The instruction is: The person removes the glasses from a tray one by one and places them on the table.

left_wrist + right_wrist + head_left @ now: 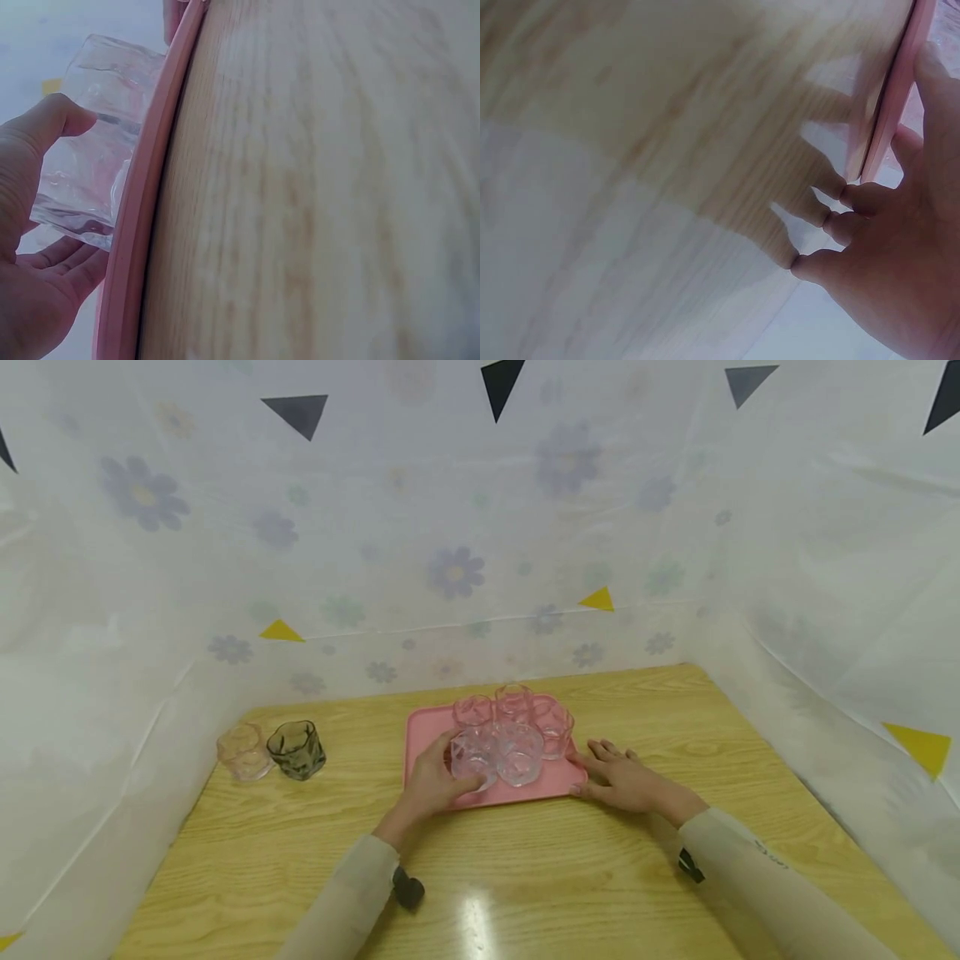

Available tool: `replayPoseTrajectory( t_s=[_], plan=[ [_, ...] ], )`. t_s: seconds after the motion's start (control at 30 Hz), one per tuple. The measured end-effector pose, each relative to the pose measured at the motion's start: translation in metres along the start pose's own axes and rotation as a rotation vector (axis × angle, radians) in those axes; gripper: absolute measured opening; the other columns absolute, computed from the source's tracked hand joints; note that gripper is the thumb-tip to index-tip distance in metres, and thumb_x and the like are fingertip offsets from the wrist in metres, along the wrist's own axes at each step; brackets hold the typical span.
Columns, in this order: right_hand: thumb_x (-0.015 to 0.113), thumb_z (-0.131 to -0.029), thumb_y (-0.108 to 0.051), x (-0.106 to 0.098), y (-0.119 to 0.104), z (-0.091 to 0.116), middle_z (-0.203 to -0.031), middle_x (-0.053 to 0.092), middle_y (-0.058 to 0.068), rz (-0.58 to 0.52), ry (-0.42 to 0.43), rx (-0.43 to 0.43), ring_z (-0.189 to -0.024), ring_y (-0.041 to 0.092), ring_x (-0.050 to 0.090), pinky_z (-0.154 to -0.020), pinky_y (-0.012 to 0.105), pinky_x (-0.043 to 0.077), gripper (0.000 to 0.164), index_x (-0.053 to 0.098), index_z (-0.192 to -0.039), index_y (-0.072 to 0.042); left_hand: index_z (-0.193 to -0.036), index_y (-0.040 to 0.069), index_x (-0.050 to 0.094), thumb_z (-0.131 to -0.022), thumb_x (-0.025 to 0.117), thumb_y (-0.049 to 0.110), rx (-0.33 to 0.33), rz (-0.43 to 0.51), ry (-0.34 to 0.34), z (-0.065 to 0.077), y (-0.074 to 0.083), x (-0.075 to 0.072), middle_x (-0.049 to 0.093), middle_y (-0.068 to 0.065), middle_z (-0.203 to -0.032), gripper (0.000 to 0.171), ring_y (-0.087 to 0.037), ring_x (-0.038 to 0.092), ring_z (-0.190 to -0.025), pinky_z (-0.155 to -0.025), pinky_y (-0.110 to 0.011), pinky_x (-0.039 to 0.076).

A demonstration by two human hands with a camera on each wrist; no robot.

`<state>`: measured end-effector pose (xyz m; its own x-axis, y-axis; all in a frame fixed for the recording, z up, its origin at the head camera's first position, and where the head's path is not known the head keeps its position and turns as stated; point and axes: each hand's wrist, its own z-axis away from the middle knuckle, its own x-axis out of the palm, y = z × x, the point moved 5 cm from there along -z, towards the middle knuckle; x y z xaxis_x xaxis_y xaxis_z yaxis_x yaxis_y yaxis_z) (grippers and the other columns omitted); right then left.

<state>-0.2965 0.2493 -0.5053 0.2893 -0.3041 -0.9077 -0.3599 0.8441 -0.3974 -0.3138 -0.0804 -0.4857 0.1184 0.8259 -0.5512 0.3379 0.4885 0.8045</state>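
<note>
Glasses: five on a pink tray
Left hand grips the front-left glass; right hand, fingers spread, touches the tray's right edge; dark glass and pale glass stand left of it.

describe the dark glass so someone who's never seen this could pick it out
On the wooden table, find the pink tray. To its left, near the table's left edge, stand a pale glass and, nearer the tray, the dark glass. Its smoky tint sets it apart from the pale glass and from the clear glasses on the tray.
</note>
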Motion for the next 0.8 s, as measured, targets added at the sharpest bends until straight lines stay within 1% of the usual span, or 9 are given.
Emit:
replayPoseTrajectory(
  t_s=[0.27, 0.43, 0.57, 0.7, 0.8],
  plan=[
    [0.050, -0.104, -0.067, 0.001, 0.001, 0.000, -0.171, 0.022, 0.030, 0.003, 0.004, -0.005, -0.159, 0.053, 0.014, -0.119, 0.083, 0.012, 0.078, 0.037, -0.166, -0.021, -0.155, 0.005, 0.048, -0.078, 0.094, 0.024, -0.017, 0.021, 0.000, 0.002, 0.001, -0.001, 0.067, -0.017, -0.137, 0.092, -0.031, 0.066, -0.117, -0.100, -0.049, 0.058],
    [0.050, -0.104, -0.067, 0.001, 0.000, 0.000, -0.171, 0.022, 0.030, 0.004, 0.000, -0.001, -0.159, 0.053, 0.014, -0.120, 0.082, 0.012, 0.077, 0.037, -0.166, -0.022, -0.154, 0.005, 0.049, -0.079, 0.093, 0.023, -0.009, 0.001, 0.009, 0.003, 0.004, -0.004, 0.068, -0.016, -0.133, 0.088, -0.028, 0.066, -0.112, -0.097, -0.046, 0.059],
    [0.049, -0.104, -0.067, 0.001, -0.001, 0.000, -0.171, 0.022, 0.030, 0.010, 0.002, 0.001, -0.160, 0.053, 0.014, -0.120, 0.082, 0.012, 0.077, 0.037, -0.166, -0.022, -0.153, 0.007, 0.050, -0.081, 0.092, 0.020, 0.001, 0.025, 0.019, 0.003, 0.006, -0.011, 0.067, -0.015, -0.131, 0.085, -0.027, 0.064, -0.110, -0.095, -0.044, 0.058],
    [0.050, -0.104, -0.067, 0.001, 0.000, 0.000, -0.171, 0.022, 0.030, 0.014, 0.003, 0.000, -0.160, 0.053, 0.014, -0.120, 0.082, 0.012, 0.077, 0.037, -0.166, -0.022, -0.151, 0.007, 0.052, -0.083, 0.091, 0.019, 0.019, 0.057, 0.034, 0.005, 0.005, -0.021, 0.067, -0.016, -0.131, 0.080, -0.029, 0.065, -0.112, -0.096, -0.047, 0.058],
    [0.050, -0.104, -0.066, 0.001, 0.001, -0.001, -0.171, 0.023, 0.031, 0.013, 0.009, -0.005, -0.159, 0.053, 0.014, -0.119, 0.083, 0.012, 0.078, 0.037, -0.165, -0.021, -0.151, 0.009, 0.053, -0.083, 0.091, 0.020, 0.006, 0.061, 0.050, 0.005, 0.002, -0.030, 0.067, -0.016, -0.130, 0.078, -0.031, 0.066, -0.113, -0.098, -0.049, 0.059]
  ],
)
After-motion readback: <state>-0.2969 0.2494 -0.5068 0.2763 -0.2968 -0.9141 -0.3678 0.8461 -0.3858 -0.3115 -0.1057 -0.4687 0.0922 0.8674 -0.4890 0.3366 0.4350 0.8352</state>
